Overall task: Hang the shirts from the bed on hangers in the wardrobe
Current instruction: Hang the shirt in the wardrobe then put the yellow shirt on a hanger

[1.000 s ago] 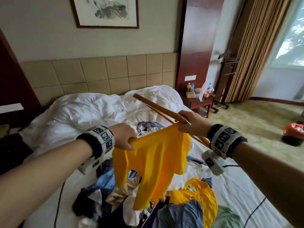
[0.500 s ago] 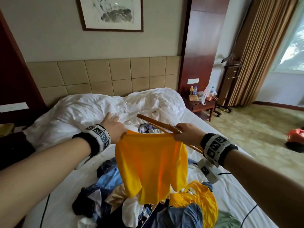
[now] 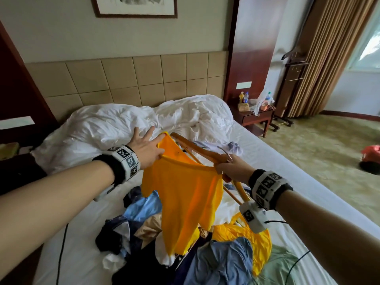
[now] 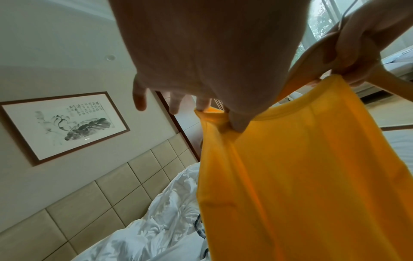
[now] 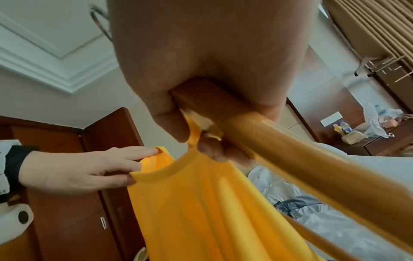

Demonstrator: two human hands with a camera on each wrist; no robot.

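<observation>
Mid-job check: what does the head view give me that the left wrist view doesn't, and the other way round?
Only the head view shows the pile of clothes on the bed, the nightstand with bottles, and the whole wooden hanger with its metal hook. Only the left wrist view shows the whole framed ink painting and the left hand's thumb hooked inside the collar. Both show the yellow shirt stretched between the left hand and right hand, and the white duvet.

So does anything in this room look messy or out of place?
Yes. A jumbled heap of clothes lies on the bed, the white duvet is crumpled against the headboard, and something red sits on the carpet.
</observation>
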